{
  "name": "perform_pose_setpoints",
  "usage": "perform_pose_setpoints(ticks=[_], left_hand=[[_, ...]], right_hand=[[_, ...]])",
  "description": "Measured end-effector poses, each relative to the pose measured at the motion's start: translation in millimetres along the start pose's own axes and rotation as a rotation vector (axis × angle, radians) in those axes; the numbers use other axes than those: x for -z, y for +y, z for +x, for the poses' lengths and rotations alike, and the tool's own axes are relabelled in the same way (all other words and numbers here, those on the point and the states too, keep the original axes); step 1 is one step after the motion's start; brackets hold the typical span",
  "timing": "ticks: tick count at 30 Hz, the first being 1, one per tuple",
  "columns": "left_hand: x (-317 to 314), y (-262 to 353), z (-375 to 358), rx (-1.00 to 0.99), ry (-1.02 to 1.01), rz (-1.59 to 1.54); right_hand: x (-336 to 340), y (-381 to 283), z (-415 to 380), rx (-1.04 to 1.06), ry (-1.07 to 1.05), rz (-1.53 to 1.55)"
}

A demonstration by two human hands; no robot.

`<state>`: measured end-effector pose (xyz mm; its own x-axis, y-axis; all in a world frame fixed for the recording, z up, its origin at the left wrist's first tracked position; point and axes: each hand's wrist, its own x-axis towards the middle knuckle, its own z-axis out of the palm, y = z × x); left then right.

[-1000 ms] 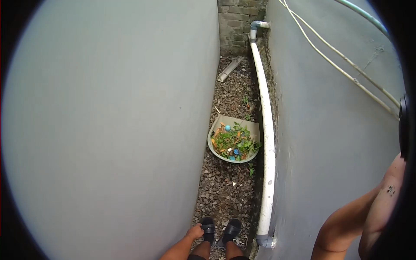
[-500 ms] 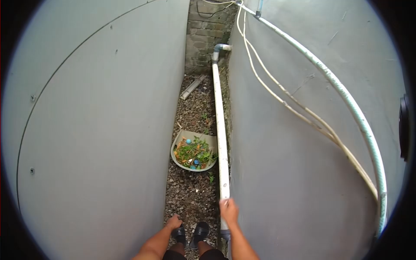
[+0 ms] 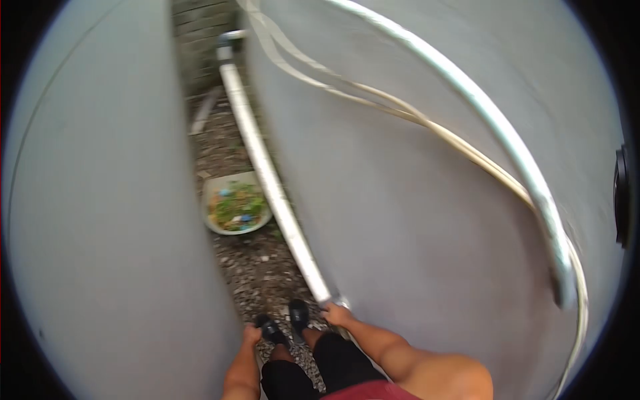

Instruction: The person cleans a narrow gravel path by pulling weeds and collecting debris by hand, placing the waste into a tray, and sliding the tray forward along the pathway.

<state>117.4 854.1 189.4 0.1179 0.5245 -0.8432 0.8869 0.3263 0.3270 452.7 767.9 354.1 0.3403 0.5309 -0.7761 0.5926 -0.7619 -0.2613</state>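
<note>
My left hand hangs low beside the left wall, its fingers curled and nothing showing in them. Close by the lower end of a long white plastic pipe is my right hand, overlapping it in this view; motion smears its fingers. Farther ahead on the gravel lies a pale, wide-mouthed container, filled with green plants, orange-brown bits and blue round pieces.
Smooth grey walls close in on both sides of the narrow gravel strip. Pale cables and a thicker pipe run along the right wall. A brick wall blocks the far end, near a light-coloured strip.
The view has swung right and tilted, so the container and white pipe sit farther left. My right arm is bent more, its hand nearer my legs. My shorts and red top now show.
</note>
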Motion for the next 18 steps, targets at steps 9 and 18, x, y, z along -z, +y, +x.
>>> perform_pose_setpoints(ticks=[9, 18], left_hand=[[32.6, 31.1, 6.8, 0.087, -0.013, 0.167], [94.1, 63.0, -15.6, -0.085, 0.193, 0.045]], right_hand=[[10.4, -45.5, -15.8, 0.212, -0.030, 0.029], [30.3, -47.9, -34.2, 0.293, 0.040, -0.113]])
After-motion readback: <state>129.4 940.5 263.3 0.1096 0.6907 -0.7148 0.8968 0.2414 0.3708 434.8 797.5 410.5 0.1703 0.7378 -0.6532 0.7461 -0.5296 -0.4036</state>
